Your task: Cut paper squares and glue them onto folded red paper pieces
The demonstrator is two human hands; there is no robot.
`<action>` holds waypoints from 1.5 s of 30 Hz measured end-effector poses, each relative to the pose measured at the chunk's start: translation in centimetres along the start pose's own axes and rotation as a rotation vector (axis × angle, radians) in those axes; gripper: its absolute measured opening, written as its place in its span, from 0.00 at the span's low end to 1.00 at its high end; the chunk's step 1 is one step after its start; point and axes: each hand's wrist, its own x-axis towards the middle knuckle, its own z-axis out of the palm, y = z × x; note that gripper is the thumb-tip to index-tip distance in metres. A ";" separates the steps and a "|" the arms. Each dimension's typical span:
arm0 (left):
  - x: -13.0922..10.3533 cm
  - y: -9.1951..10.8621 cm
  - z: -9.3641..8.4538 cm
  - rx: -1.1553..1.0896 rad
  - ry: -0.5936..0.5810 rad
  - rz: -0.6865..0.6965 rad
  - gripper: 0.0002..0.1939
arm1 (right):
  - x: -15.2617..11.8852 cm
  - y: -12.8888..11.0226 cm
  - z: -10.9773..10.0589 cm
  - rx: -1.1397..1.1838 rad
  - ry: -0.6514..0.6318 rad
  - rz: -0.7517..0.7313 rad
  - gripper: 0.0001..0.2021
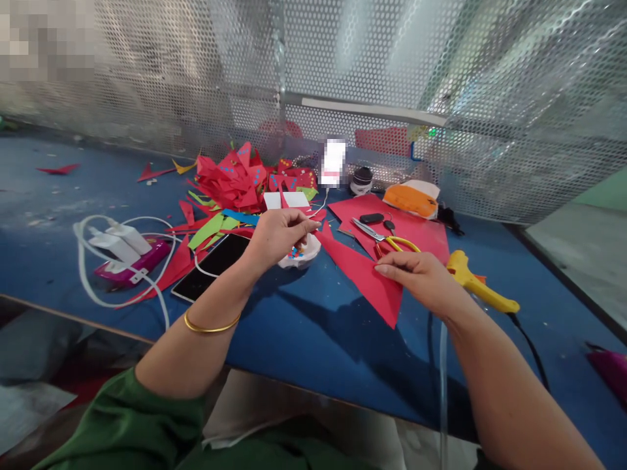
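My left hand (278, 238) is closed in a pinch above a small white bowl (309, 254) with tiny coloured bits in it. Its fingertips are beside the narrow tip of a red paper triangle (368, 274); I cannot make out what they pinch. My right hand (416, 277) grips the triangle's right edge between thumb and fingers, and the paper hangs tilted over the blue table. Just beyond the right hand, scissors (375, 234) with yellow handles lie on a red sheet (426, 238). To its right rests a yellow glue gun (482, 290).
Red paper pieces (230, 179) are heaped at the back left. A tablet (215, 264) lies left of the bowl, near a purple power strip (142, 264) with white chargers and looping cables. A lit phone (334, 162) leans against the perforated metal screen (343, 65). An orange piece (411, 199) lies behind.
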 end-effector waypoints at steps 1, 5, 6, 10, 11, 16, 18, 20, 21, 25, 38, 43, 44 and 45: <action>0.0 -0.2 0.2 -0.004 0.018 0.001 0.12 | 0.0 0.0 0.1 0.018 -0.002 0.011 0.14; 0.0 -0.1 0.6 -0.046 0.098 0.000 0.16 | 0.1 0.1 0.4 0.117 -0.002 0.073 0.15; 0.0 0.0 0.6 -0.090 0.149 -0.001 0.18 | 0.2 0.1 0.4 0.168 0.024 0.087 0.15; -0.7 0.9 1.5 -0.263 0.180 -0.038 0.23 | 0.4 0.1 1.5 0.409 0.219 0.112 0.16; -1.1 1.1 1.9 -0.264 0.105 -0.059 0.24 | 0.4 0.1 1.9 0.452 0.250 0.115 0.16; -3.0 1.4 4.3 -0.150 -0.260 -0.110 0.19 | 0.3 -0.2 4.0 0.575 0.277 0.116 0.15; -3.4 1.1 4.8 -0.141 -0.288 -0.110 0.15 | 0.1 -0.4 4.6 0.592 0.298 0.103 0.15; -3.5 0.7 5.1 -0.147 -0.252 -0.083 0.13 | 0.0 -0.5 4.9 0.584 0.314 0.102 0.14; -3.4 0.6 5.2 -0.149 -0.223 -0.070 0.13 | 0.0 -0.6 4.9 0.566 0.312 0.102 0.14; -3.4 0.4 5.3 -0.151 -0.081 -0.058 0.12 | -0.2 -0.9 4.8 0.412 0.252 0.087 0.14; -3.8 0.6 5.1 0.279 -0.171 0.223 0.18 | -0.1 -0.3 3.4 0.323 0.254 -0.024 0.15; -4.1 0.6 5.1 0.546 -0.241 0.366 0.10 | 0.1 -0.4 2.3 0.469 0.321 -0.041 0.09; -4.1 0.6 5.0 0.542 -0.231 0.365 0.08 | 0.1 -0.4 2.2 0.495 0.344 -0.030 0.08; -4.1 0.6 4.9 0.519 -0.215 0.351 0.07 | 0.2 -0.5 2.1 0.526 0.374 -0.022 0.08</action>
